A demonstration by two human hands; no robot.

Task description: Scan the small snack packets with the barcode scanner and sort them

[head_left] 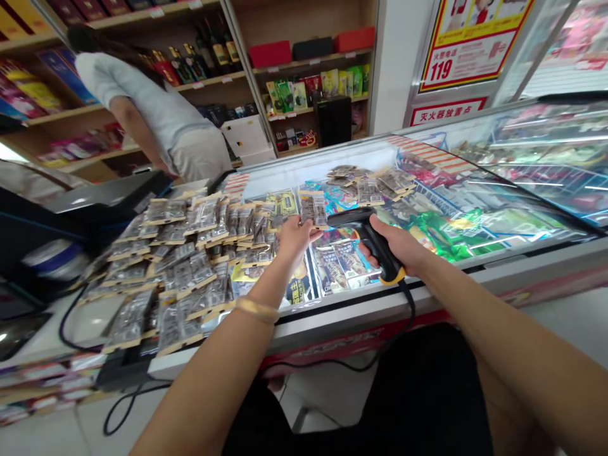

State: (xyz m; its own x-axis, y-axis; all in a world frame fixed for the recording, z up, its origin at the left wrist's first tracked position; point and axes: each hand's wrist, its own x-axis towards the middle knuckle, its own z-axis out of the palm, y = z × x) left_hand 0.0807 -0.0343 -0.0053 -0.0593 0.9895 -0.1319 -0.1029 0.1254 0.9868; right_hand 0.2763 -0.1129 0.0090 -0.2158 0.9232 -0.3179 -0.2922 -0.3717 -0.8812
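Observation:
My right hand [392, 240] is wrapped round the grip of a black and yellow barcode scanner [375, 239], whose head points left. Just in front of that head, my left hand [297, 237] pinches a small snack packet [312, 208] by its lower edge, its printed face toward the scanner. To the left, a large heap of similar packets [190, 272] with tan edges lies on the glass freezer top [266, 183]. A smaller pile of the same packets [373, 182] rests on the glass beyond the scanner.
Frozen goods in bags [342, 263] show through the freezer glass. The scanner's black cable [409, 310] hangs over the front edge and loops low. Another person [152, 107] stands behind the counter at left, by shelves of bottles [213, 47]. A dark monitor [38, 234] stands far left.

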